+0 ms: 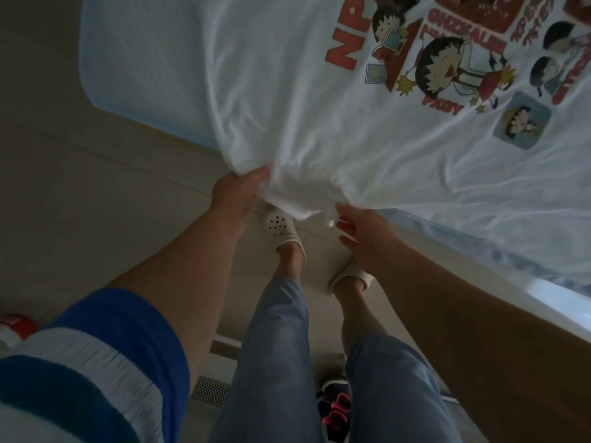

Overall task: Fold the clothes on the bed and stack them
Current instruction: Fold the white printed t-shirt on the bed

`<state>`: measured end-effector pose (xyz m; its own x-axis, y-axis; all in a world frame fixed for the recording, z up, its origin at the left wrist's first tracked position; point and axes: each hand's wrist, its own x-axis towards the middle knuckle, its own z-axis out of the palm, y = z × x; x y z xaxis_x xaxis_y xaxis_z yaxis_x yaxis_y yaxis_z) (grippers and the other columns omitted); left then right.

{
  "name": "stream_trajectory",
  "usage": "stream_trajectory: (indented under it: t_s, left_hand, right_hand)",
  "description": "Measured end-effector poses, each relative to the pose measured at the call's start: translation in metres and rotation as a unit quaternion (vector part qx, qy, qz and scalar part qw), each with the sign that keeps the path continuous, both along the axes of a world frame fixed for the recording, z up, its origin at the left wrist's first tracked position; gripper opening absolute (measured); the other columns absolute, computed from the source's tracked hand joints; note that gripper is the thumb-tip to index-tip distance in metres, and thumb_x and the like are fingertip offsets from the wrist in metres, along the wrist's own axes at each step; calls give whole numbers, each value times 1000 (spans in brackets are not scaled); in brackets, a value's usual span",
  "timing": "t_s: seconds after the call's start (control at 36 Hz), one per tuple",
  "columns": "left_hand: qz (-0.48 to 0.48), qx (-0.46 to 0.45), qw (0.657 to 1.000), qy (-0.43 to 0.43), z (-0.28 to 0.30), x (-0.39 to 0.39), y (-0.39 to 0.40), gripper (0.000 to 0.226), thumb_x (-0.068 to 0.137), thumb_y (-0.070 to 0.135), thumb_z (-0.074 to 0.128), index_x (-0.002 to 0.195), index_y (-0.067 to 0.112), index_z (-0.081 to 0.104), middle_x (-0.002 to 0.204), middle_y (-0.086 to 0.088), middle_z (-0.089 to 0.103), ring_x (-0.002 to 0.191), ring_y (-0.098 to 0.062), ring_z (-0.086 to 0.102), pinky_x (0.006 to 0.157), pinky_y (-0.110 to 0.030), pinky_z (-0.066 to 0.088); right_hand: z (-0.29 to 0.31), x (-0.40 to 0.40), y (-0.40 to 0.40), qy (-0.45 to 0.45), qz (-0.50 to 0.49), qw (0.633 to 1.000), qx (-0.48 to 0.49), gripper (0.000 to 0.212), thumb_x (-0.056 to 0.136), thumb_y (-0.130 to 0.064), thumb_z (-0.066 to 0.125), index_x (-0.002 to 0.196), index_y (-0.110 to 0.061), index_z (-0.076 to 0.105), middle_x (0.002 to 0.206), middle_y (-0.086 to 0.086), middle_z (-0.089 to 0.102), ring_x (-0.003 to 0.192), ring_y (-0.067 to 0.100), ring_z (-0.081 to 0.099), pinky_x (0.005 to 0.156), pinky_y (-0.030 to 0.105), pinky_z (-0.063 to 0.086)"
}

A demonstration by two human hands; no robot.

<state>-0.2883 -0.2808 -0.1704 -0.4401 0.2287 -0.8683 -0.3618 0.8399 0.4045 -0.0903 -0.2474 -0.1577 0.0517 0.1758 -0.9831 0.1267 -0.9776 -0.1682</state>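
A white T-shirt (319,100) with red lettering and cartoon figures lies spread print-up on the bed (134,62). Its bunched lower hem hangs over the near bed edge. My left hand (238,193) grips the hem at its left end, fingers tucked under the cloth. Just right of the bunch, my right hand (361,233) pinches a small bit of the hem at its fingertips, the other fingers loosely spread.
The bed has a pale blue sheet; its near edge (479,251) runs diagonally from upper left to lower right. Below is a beige floor (96,203) with my feet in white slippers (281,227). Dark shoes with pink straps (334,410) sit by my legs.
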Motion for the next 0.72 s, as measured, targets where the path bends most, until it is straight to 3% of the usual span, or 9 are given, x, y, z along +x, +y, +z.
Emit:
stream_trajectory:
  t_s: [0.06, 0.11, 0.19, 0.28, 0.36, 0.42, 0.5, 0.61, 0.72]
  left_hand:
    - [-11, 8, 999, 34, -4, -5, -1, 10, 80, 28, 69, 82, 19, 64, 86, 1, 65, 87, -20, 63, 75, -31, 52]
    - [1, 12, 998, 68, -4, -8, -1, 23, 85, 28, 64, 100, 10, 66, 97, -7, 64, 94, -25, 63, 85, -38, 51]
    - [-32, 14, 993, 112, 0, -9, 0, 38, 83, 36, 63, 106, 6, 66, 97, -6, 64, 87, -20, 61, 71, -28, 49]
    - [47, 47, 998, 21, 8, -9, 3, 26, 76, 36, 69, 90, 15, 65, 95, -4, 68, 86, -21, 67, 68, -30, 54]
    - [114, 67, 984, -122, 21, -3, 2, 13, 84, 23, 66, 96, 17, 64, 90, -3, 72, 79, -20, 71, 59, -29, 56]
    - [126, 53, 975, -177, 26, 0, -3, 13, 88, 24, 62, 96, 14, 64, 87, -5, 71, 78, -22, 68, 64, -35, 58]
    - [151, 26, 964, -216, 28, 2, -14, 20, 91, 30, 57, 95, 12, 62, 92, -9, 65, 87, -25, 63, 82, -41, 54]
    - [161, -19, 960, -226, 26, 14, -33, 28, 92, 42, 48, 96, 16, 57, 98, -10, 63, 92, -27, 60, 78, -38, 47]
    - [169, -81, 930, -317, 35, 35, -57, 46, 91, 47, 45, 104, 6, 60, 91, -15, 65, 74, -27, 65, 64, -34, 57]
  right_hand:
    - [0, -1, 0, -17, 43, 999, 15, 13, 80, -22, 72, 82, -18, 59, 96, 1, 64, 89, 13, 57, 74, 27, 45]
    - [0, -1, -1, -32, 72, 996, 38, 14, 79, -20, 73, 77, -16, 59, 102, 11, 66, 90, 17, 61, 75, 32, 48]
    - [5, -3, -4, -26, 75, 995, 57, 15, 81, -18, 71, 74, -15, 58, 81, 5, 64, 82, 19, 64, 67, 27, 49]
    - [14, -8, -8, 19, 42, 997, 65, 11, 81, -12, 69, 77, -14, 60, 61, -4, 62, 51, 3, 58, 48, 15, 45]
    - [24, -13, -15, 62, -11, 997, 39, 17, 79, -7, 70, 96, -10, 64, 81, -1, 71, 71, 11, 67, 60, 21, 54]
    - [32, -16, -18, 62, -51, 997, 8, 28, 81, -9, 68, 108, -5, 61, 91, 5, 69, 78, 17, 67, 60, 25, 54]
    - [40, -22, -18, 63, -93, 993, -19, 39, 85, -15, 64, 121, -3, 56, 100, 9, 67, 84, 21, 64, 61, 28, 52]
    - [44, -25, -16, 84, -167, 981, -48, 37, 89, -16, 58, 124, -4, 54, 119, 16, 63, 106, 32, 61, 84, 43, 53]
    - [54, -29, -13, 135, -179, 973, -47, 27, 96, -17, 48, 119, -6, 54, 118, 15, 63, 104, 30, 62, 73, 42, 54]
